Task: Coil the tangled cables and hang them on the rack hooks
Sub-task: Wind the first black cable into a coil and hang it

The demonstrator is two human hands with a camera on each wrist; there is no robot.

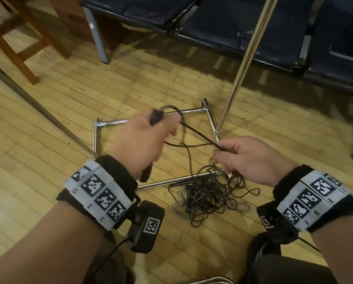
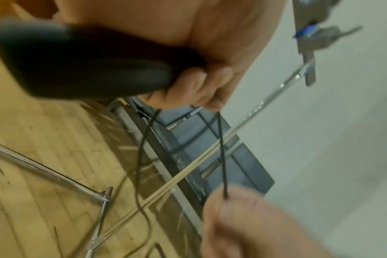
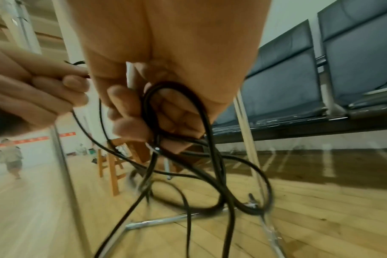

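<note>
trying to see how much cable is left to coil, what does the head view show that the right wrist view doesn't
Only the head view shows the tangled cable pile on the floor by the rack base.

Only the right wrist view shows the cable loops gathered under the right hand, its fingers curled round them.

Both show the left hand, also gripping the black cable, and the rack's chrome pole.

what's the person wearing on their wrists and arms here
Both forearms are bare, no sleeves. Each wrist has a black fuzzy band: left wristband, right wristband. Over each sits a pale grey strip carrying black and white square code markers. A small black camera box with its own marker hangs under the left wrist, trailing a thin black wire.
</note>
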